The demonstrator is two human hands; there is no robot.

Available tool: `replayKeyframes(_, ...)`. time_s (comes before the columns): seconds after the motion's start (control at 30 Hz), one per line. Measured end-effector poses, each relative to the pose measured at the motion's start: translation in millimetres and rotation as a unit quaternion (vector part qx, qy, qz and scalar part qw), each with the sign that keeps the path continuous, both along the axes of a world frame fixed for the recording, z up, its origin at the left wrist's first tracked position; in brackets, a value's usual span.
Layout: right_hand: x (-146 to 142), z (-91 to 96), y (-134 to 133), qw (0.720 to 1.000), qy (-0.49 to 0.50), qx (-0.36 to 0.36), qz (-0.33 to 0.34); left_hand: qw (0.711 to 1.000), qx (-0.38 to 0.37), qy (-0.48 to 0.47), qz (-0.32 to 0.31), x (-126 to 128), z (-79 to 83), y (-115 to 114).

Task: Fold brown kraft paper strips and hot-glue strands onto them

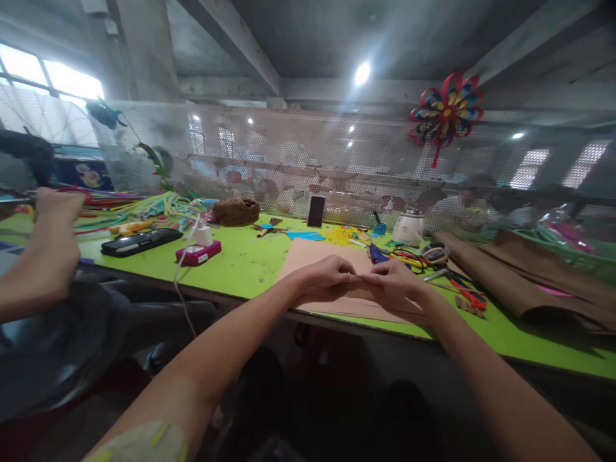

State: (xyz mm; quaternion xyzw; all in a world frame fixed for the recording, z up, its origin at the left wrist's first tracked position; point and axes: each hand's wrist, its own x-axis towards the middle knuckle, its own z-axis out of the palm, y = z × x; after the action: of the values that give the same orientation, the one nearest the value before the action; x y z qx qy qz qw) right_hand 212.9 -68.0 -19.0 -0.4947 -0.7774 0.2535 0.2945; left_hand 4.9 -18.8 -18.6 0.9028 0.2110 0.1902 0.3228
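Note:
Over the front of the table, my left hand (pixel 332 273) and my right hand (pixel 392 277) meet with fingers pinched together. Between them is a small piece of brown paper (pixel 366 292), mostly covered by the fingers, so its full shape cannot be made out. Beneath both hands lies a flat sheet of tan paper (pixel 308 255). A blue-handled tool (pixel 378 254) rests just beyond my right hand, and orange-and-black pliers (pixel 469 295) lie to its right beside several small brown pieces (pixel 469 309).
On the green table (pixel 240 266) are a purple power strip (pixel 198 253), a black case (pixel 141 242), a phone (pixel 316 212), a white pot (pixel 409 227) and brown paper rolls (pixel 510 285). A co-worker's arm (pixel 52 250) reaches in at left. A mesh screen (pixel 289 160) stands behind.

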Motion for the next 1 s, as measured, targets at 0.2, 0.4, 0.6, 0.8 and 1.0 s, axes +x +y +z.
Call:
replayKeyframes(0.2, -2.2, -1.9, -1.9, 1.000, 0.003, -0.009, -0.007, 0.999, 0.003, 0.016, 0.032, -5.2, -4.5, 5.1)
replayKeyframes(0.4, 7.5, -5.8, 0.1, 1.000, 0.012, -0.028, 0.003, 0.995, 0.036, 0.060, 0.064, -9.2, -8.9, 14.8)
replayKeyframes(0.6, 7.5, -13.4, -4.3, 0.990, 0.117, -0.080, 0.022, 0.989, 0.096, 0.103, 0.037, -11.5, -11.0, 21.3)
replayKeyframes(0.8, 2.3, -26.2, -5.2, 0.977, 0.199, -0.076, 0.009, 0.989, 0.099, 0.108, 0.024, -11.9, -8.2, 18.1)
replayKeyframes(1.0, 9.5, -24.6, 1.7, 0.984, 0.166, -0.068, -0.008, 0.992, 0.071, 0.104, 0.021, -15.8, -3.1, 18.2)
